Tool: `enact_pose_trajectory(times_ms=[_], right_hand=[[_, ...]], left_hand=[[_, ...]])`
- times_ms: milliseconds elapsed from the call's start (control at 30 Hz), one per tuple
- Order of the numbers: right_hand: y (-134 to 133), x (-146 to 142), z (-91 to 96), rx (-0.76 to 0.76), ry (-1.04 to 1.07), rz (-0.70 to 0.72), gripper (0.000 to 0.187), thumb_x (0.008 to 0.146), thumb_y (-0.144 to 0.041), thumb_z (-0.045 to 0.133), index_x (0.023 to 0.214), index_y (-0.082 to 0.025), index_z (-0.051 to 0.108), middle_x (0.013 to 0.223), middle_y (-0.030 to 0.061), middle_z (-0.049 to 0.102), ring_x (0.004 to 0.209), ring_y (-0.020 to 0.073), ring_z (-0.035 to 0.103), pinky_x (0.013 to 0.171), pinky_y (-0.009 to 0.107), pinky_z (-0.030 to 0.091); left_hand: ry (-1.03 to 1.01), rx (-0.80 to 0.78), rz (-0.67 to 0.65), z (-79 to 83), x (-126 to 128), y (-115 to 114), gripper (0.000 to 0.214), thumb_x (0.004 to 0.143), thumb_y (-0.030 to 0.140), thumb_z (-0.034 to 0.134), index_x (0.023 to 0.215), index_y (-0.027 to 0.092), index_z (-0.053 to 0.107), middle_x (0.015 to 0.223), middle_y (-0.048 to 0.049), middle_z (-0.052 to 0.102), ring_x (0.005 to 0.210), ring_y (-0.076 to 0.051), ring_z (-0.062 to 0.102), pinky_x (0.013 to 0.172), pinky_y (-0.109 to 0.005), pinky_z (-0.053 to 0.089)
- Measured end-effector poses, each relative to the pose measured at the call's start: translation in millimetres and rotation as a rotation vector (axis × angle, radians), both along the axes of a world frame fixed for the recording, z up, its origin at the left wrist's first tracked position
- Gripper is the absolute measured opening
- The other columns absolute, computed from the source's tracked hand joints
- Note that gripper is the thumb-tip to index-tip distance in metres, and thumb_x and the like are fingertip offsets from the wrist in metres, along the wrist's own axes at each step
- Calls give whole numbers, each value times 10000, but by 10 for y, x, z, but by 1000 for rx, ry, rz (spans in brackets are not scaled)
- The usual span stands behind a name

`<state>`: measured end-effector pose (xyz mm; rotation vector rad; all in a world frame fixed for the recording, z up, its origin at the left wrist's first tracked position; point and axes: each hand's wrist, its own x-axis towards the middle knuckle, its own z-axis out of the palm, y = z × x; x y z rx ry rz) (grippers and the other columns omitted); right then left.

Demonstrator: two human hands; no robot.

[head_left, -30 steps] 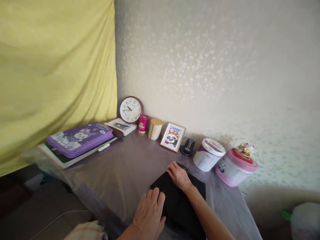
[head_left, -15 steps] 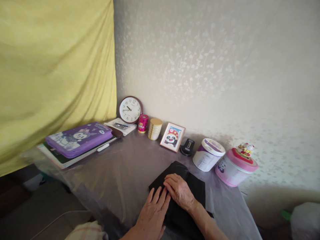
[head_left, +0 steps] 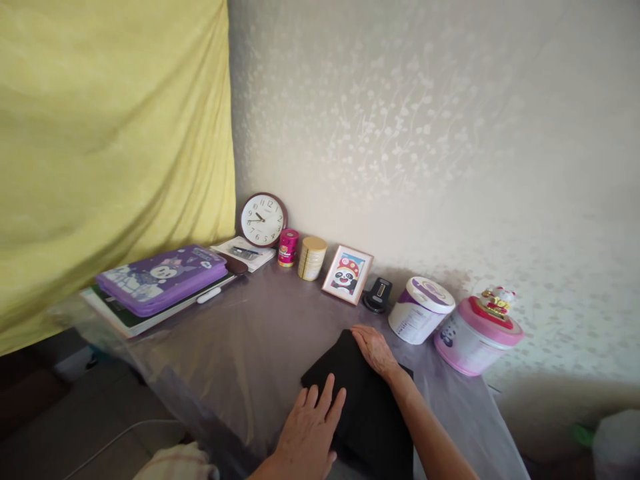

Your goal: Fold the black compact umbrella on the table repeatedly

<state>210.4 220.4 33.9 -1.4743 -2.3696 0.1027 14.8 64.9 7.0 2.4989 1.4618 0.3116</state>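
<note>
A black folded cloth [head_left: 373, 407] lies on the table in front of me. My left hand [head_left: 313, 417] rests on its left side, fingers stretched out and spread, holding nothing. At the far right edge of the cloth is my right hand [head_left: 374, 350], palm down, its fingers lying close together against the fabric. The cloth's near part runs down between my forearms and out of the picture.
Along the wall stand a clock [head_left: 264, 220], a pink tin [head_left: 288, 248], a yellow-lidded canister [head_left: 313, 259], a panda picture frame [head_left: 347, 275], a black stand [head_left: 377, 295], a white tub [head_left: 421, 311] and a pink tub [head_left: 476, 337]. A purple case [head_left: 165, 277] lies on books at left.
My right hand has moved away from the left one, up to the cloth's far right edge. The cloth's top now looks smoother. My left hand has stayed nearly in place, fingers more spread.
</note>
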Motion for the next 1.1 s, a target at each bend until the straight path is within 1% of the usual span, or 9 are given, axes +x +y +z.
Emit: enact_pose_trajectory(times_ms=[167,433,567,667,767,900,933,1000,1100], right_hand=[[42,26,-50,-8,-8,-69,363,936,-325,340,1073,-222,660,1177,60,639,1124,223,551,976,392,386],[62,31,-122,83,1,-38,314,939,-272,361,1043,-228,654,1117,64,668,1053,221,606,889,390,469],[24,-2,-90,165,-1,-40,314,933,-265,375,1077,-168,637,1141,146,645,1105,290,571,944,524,404],[-123,-106,-72,195,-4,25,297,925,-244,405,1104,-162,628,1183,142,625,1182,285,513,1017,544,321],[-399,-263,-29,158,-3,141,280,929,-226,407,1052,-203,657,1121,74,669,1148,233,548,1027,476,353],[-852,-371,159,-70,175,349,274,936,-278,419,1056,-239,662,1089,43,681,1089,198,588,1002,408,414],[-954,-349,213,-114,241,332,278,935,-296,419,1062,-240,660,1093,49,676,1064,192,601,959,374,457],[-1134,-227,285,-92,355,176,286,924,-333,428,1079,-235,649,1116,66,660,1047,201,605,925,362,482],[-1359,96,265,100,461,-191,332,879,-415,466,1090,-220,632,1142,96,637,1067,250,584,944,425,455]], left_hand=[[31,4,29,39,29,-17,790,787,422,561,1449,249,166,1519,-125,179,1217,-352,419,1007,-491,336],[35,-55,36,144,42,-17,769,774,335,558,1445,242,195,1514,-123,197,1215,-361,417,987,-498,352],[34,-45,49,102,51,-9,777,769,318,547,1448,245,176,1518,-123,185,1219,-360,412,978,-506,354],[31,-26,48,49,50,2,770,774,300,536,1449,235,171,1516,-135,184,1210,-357,422,980,-502,352],[27,-29,50,52,43,-12,777,759,260,543,1447,225,184,1507,-139,214,1211,-356,422,982,-497,357],[50,-54,97,190,30,-82,807,729,157,534,1448,234,177,1507,-112,231,1177,-338,462,966,-487,380],[71,-73,117,241,25,-98,812,727,123,519,1450,237,168,1510,-112,220,1147,-327,493,943,-478,404],[105,-130,124,341,12,-118,817,725,74,497,1453,221,155,1510,-145,197,1070,-301,559,885,-443,457],[101,-221,93,456,-9,-118,848,721,45,496,1458,199,106,1494,-219,180,968,-263,630,815,-388,505]])
